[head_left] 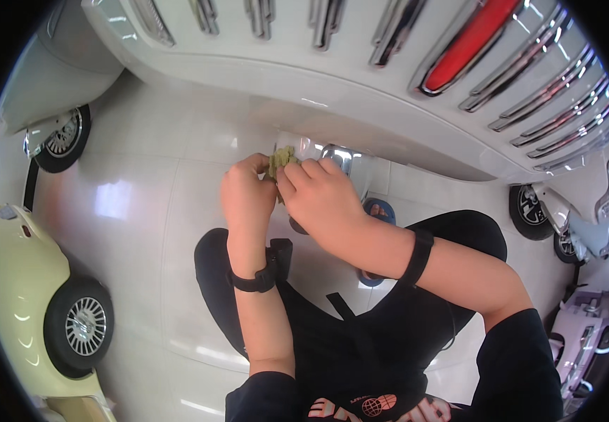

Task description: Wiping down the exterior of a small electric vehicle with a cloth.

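Note:
A crumpled yellow-green cloth [283, 159] is pinched between my two hands, low in front of the white car's front end. My left hand [248, 188] closes on its left side, with thumb and fingers bent inward. From the right, my right hand [321, 193] grips it with curled fingers, almost touching the left. Part of the cloth is hidden behind my fingers. Just beyond my right hand, a shiny metallic object [338, 160] and some clear plastic sit on the floor, partly covered by the hand.
The white car's bumper [213, 74] with chrome slats and a red strip [470, 46] overhangs the far side. A pale yellow vehicle [20, 274] stands left, with a wheel [79, 327]. Small scooters [565, 218] are at right. My knees frame the tiled floor [143, 232]; a blue sandal [382, 211] shows.

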{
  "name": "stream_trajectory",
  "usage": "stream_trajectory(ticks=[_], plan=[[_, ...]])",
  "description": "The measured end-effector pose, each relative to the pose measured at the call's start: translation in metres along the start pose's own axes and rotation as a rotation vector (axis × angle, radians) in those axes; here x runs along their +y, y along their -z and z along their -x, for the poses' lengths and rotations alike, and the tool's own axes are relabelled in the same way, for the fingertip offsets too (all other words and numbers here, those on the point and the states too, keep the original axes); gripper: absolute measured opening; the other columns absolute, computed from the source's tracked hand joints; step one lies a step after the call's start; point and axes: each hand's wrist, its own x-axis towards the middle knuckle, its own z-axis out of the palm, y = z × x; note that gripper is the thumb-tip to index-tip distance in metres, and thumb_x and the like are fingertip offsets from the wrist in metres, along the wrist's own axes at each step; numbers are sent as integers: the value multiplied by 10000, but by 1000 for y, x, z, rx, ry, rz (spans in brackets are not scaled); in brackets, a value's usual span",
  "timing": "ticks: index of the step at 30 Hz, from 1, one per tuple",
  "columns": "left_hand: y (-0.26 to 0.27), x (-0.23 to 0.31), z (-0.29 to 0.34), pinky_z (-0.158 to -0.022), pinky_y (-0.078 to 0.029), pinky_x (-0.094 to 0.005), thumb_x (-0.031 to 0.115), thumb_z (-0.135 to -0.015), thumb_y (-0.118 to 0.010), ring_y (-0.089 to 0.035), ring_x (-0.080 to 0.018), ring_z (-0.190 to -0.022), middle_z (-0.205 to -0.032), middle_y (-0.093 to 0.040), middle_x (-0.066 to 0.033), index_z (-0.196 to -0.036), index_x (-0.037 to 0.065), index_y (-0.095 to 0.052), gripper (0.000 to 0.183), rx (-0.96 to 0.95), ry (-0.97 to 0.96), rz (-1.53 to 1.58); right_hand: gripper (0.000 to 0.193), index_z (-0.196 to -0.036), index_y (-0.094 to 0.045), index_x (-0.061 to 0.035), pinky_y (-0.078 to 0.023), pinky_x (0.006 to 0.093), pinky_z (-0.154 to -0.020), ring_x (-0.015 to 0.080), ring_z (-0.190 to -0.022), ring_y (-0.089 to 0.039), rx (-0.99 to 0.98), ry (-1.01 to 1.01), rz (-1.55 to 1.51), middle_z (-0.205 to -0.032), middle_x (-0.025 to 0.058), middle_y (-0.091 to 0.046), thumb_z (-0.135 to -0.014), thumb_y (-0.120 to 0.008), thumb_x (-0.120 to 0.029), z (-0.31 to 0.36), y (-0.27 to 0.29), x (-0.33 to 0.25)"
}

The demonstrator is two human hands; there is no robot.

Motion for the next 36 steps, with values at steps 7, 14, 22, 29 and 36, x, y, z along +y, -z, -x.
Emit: stream_trajectory(ticks=[7, 14, 22, 29, 36], plan=[[5, -8, 2, -702, -563, -445, -1, -767, -732, -719, -408, -796, -848, -739, -216, -940, 28, -795, 186, -74, 26, -64, 498, -1242, -692, 10, -482, 310, -800, 200, -925, -591, -26, 68, -5, -959, 40, -593, -757, -711, -101, 4, -2, -6], [16, -15, 7, -713, -570, -422, -68, -735, -711, -720, -399, -787, -871, -742, -225, -937, -8, -777, 222, -167, -4, -109, 458, -1223, -695, 10, -493, 318, -785, 204, -914, -590, -18, 116, -64, -963, 47, -599, -780, -689, -108, 9, -10, -10], [39, -1, 18, -699, -557, -406, -57, -768, -700, -698, -401, -756, -879, -734, -228, -960, -7, -772, 211, -322, 23, -126, 513, -1297, -640, -3, -552, 402, -837, 281, -970, -625, -128, 7, -435, -1044, 101, -580, -787, -700, 0, 14, 15, -15], [16, 33, 12, -828, -574, -435, -21, -801, -702, -699, -372, -978, -1038, -764, -130, -1000, 25, -786, 221, 185, -147, 128, 688, -1474, -591, -148, -607, 422, -799, 324, -1033, -613, -88, -185, -321, -1182, 120, -547, -817, -681, 38, 6, 56, 0], [-28, 42, 2, -848, -587, -417, -1, -867, -705, -710, -343, -973, -1069, -782, -87, -992, 38, -798, 161, 317, -299, 288, 703, -1491, -600, -151, -548, 474, -980, 420, -1247, -564, 19, -252, -143, -1430, 186, -523, -820, -676, 49, 15, 45, 22]])
